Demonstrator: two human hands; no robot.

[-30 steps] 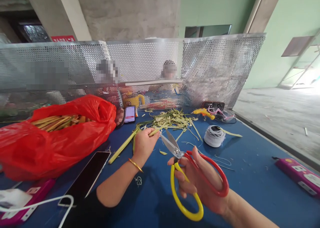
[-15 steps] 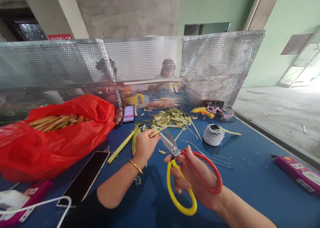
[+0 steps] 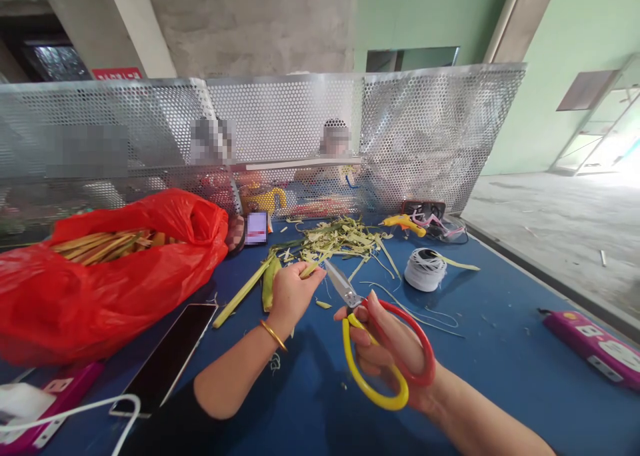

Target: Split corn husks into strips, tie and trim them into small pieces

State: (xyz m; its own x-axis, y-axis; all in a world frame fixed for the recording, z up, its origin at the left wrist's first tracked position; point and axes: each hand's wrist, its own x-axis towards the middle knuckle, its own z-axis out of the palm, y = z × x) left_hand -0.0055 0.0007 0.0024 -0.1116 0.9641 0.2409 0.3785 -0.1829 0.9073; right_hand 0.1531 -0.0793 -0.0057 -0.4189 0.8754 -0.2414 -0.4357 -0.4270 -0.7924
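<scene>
Two hands loaded over the blue table (image 3: 500, 349). Left hand (image 3: 293, 293): thumb and fingers pinched on a green plant strip (image 3: 311, 268), free end just past the fingertips. Strip's long axis is diagonal, free end aimed away and right. Right hand (image 3: 390, 343): wrapped round the scissors (image 3: 354, 301), fingers through the handles. Scissors' long axis runs near-right to far-left; blades look nearly together, tips aimed away and left, right beside the strip end. Both sit just this side of the trimmings pile (image 3: 340, 238). Labels: red sign (image 3: 117, 73) has white characters, partly hidden, can't read. Purple power strip (image 3: 595, 349), far right, carries big white markings, too blurred to read. Upright phone (image 3: 257, 228): screen pixelated.
</scene>
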